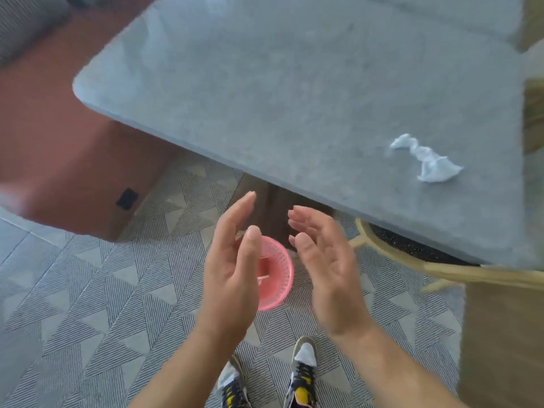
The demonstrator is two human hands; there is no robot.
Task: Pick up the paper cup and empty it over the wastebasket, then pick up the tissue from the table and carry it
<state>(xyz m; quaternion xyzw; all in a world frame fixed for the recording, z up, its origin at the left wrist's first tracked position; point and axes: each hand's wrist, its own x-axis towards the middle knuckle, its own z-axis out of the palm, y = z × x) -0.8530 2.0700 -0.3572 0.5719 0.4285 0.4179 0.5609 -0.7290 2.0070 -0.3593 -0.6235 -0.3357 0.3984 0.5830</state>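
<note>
Left hand (232, 278) and right hand (326, 266) raised side by side, palms facing, fingers straight, pointing 12 o'clock, holding nothing.

place: home living or dining room | evidence: grey stone-top table (294, 92); patterned grey rug (103, 290); brown upholstered seat (59, 148); wooden chair (441, 269); pink mesh wastebasket (276, 275) on the floor

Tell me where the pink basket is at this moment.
In the head view, the pink basket stands on the patterned floor, below and between the open left hand and right hand, near the grey table.
</note>
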